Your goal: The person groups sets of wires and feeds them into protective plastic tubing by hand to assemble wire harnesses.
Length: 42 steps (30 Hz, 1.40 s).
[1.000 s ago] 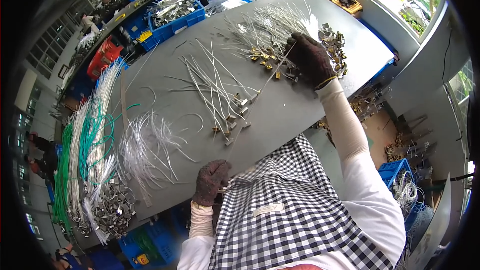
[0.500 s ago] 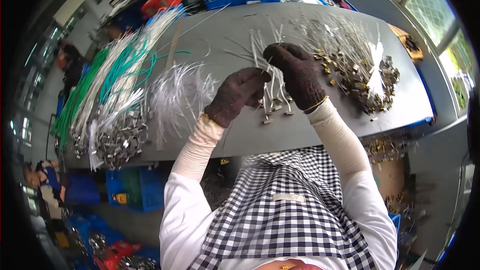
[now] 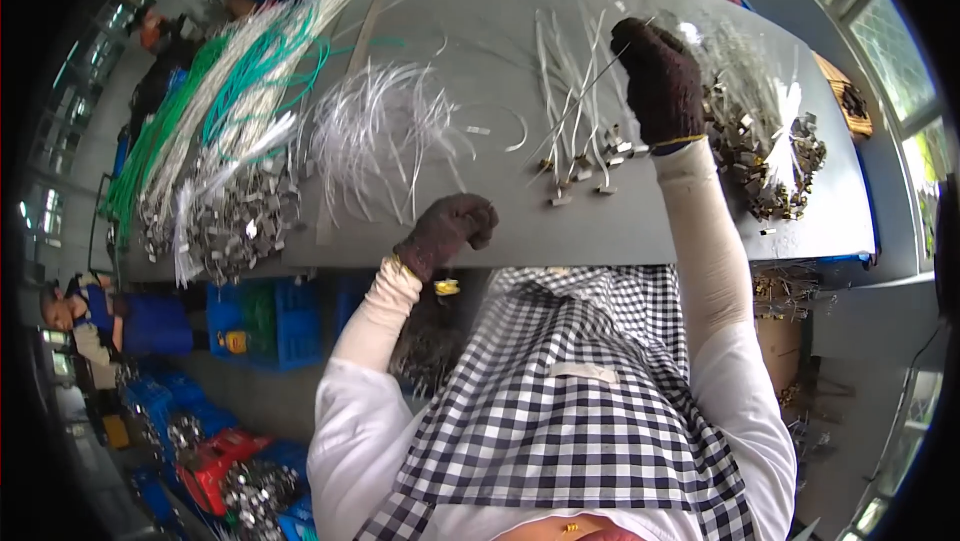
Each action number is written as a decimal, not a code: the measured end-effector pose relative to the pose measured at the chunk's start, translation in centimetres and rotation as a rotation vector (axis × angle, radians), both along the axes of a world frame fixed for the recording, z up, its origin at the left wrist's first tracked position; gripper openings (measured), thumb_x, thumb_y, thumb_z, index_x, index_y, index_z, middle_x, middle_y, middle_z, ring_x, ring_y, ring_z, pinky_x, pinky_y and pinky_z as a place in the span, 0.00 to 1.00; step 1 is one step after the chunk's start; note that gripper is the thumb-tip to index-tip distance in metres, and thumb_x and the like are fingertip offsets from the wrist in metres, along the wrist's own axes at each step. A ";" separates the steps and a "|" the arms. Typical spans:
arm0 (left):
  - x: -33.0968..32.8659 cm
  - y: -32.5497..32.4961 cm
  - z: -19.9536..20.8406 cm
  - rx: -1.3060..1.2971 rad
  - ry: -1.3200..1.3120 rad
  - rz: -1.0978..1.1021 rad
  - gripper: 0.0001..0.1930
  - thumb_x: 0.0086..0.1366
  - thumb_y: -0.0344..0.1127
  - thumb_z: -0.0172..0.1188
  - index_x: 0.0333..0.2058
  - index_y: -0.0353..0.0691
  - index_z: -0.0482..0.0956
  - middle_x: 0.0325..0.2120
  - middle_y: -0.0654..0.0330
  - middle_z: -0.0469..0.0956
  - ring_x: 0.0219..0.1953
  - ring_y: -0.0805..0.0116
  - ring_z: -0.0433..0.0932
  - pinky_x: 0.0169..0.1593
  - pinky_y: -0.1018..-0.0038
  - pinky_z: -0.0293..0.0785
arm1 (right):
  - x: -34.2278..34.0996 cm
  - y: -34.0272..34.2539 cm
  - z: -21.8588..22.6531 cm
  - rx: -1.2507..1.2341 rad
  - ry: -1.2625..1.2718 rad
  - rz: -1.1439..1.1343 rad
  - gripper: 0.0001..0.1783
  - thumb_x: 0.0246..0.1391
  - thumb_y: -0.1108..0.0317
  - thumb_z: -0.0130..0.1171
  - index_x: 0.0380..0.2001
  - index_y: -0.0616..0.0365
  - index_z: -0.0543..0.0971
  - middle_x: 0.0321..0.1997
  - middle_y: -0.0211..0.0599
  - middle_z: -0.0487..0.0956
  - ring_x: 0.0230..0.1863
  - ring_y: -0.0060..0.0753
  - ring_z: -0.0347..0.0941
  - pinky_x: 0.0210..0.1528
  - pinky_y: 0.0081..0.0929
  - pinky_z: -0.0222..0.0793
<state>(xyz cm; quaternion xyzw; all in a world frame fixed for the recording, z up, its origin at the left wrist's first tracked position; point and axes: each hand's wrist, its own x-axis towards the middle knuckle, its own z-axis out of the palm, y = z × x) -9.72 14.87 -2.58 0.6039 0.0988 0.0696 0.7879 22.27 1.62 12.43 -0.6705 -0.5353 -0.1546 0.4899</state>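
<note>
- Head view: the right hand point(image 3: 662, 86) is raised over the far part of the grey worktop point(image 3: 500, 226), its fingers closed on a thin strand point(image 3: 600, 72) that slants down toward the near left.
- Below that strand lies a small, loose group of pale wires point(image 3: 572, 131), metal tips pointing toward the person.
- The left hand point(image 3: 447, 233) is near the front edge, fingers curled inward; whether they grip anything cannot be told.
- Beyond the left hand, a tangle of clear strands point(image 3: 385, 126) is spread out.
- Further left, long white and green wires point(image 3: 262, 86) end in a heap of silvery clips point(image 3: 240, 226).
- Right of the right hand sits a dense bundle of tipped wires point(image 3: 770, 166).
- Both hands wear dark knitted gloves.
</note>
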 end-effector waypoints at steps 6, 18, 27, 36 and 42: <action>-4.2 1.7 -2.3 0.115 0.357 0.155 0.11 0.69 0.37 0.57 0.40 0.35 0.79 0.30 0.62 0.80 0.32 0.74 0.79 0.36 0.75 0.76 | 7.0 0.6 -7.8 -0.496 -0.502 -0.237 0.21 0.52 0.77 0.54 0.51 0.56 0.80 0.55 0.40 0.80 0.59 0.41 0.74 0.62 0.31 0.70; -4.7 0.8 1.1 -0.275 0.252 0.035 0.10 0.68 0.32 0.59 0.43 0.31 0.78 0.34 0.56 0.80 0.32 0.67 0.82 0.40 0.69 0.80 | 14.6 -1.6 -4.5 -0.490 -1.010 -0.250 0.19 0.62 0.70 0.53 0.57 0.56 0.76 0.57 0.43 0.78 0.60 0.43 0.73 0.64 0.33 0.68; 9.0 -0.2 -0.1 -0.828 -0.063 -0.031 0.11 0.69 0.30 0.58 0.48 0.34 0.77 0.36 0.58 0.78 0.33 0.69 0.79 0.40 0.68 0.79 | 10.4 -7.2 -3.0 -1.067 -0.364 -0.411 0.23 0.62 0.68 0.51 0.60 0.55 0.73 0.60 0.41 0.76 0.63 0.44 0.71 0.66 0.37 0.66; 22.9 -1.0 -3.7 -0.857 -0.027 0.275 0.08 0.70 0.25 0.51 0.45 0.33 0.76 0.38 0.54 0.80 0.35 0.60 0.81 0.43 0.56 0.83 | 12.3 -16.1 -19.8 -0.996 -0.928 -0.321 0.16 0.56 0.68 0.57 0.48 0.58 0.77 0.56 0.44 0.77 0.63 0.47 0.69 0.65 0.40 0.67; 22.8 -0.9 -2.9 0.858 0.319 0.469 0.16 0.64 0.39 0.60 0.49 0.40 0.76 0.45 0.53 0.80 0.43 0.53 0.80 0.49 0.63 0.76 | 7.8 -18.0 -22.0 -0.663 -0.538 -0.152 0.15 0.57 0.70 0.58 0.48 0.59 0.78 0.54 0.44 0.78 0.61 0.45 0.71 0.66 0.38 0.67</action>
